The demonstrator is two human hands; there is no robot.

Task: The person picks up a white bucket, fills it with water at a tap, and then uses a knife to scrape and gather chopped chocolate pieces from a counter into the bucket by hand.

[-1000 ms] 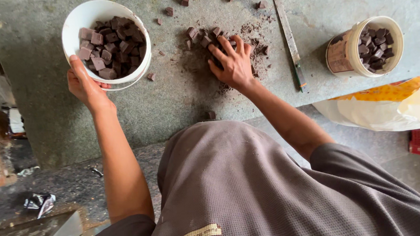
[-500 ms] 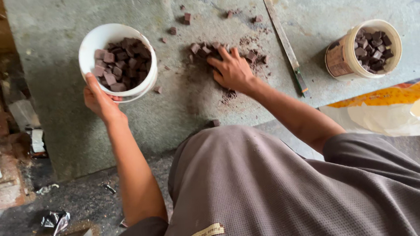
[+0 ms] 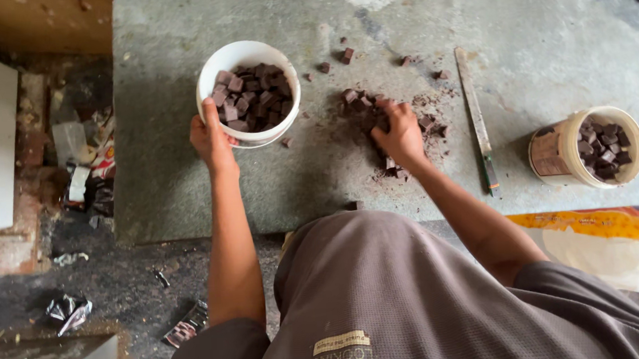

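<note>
My left hand [image 3: 212, 140] grips the near rim of a white bucket [image 3: 220, 63] filled with several dark brown cubes [image 3: 251, 96]. It stands on a grey stone slab [image 3: 173, 172]. My right hand [image 3: 399, 133] lies palm down on a small heap of the same brown pieces [image 3: 363, 101] at the slab's middle, fingers curled over some of them. Brown crumbs and dust ring the heap.
A long metal blade [image 3: 477, 124] lies to the right of the heap. A second tub [image 3: 562, 148] of brown cubes stands at the far right. A yellow and white sack [image 3: 614, 248] lies at the lower right. Litter and bricks [image 3: 78, 170] cover the ground on the left.
The view has shifted, so bucket and heap sit more to the right. My right hand has slid a little toward me over the heap. My left hand keeps its hold on the bucket.
</note>
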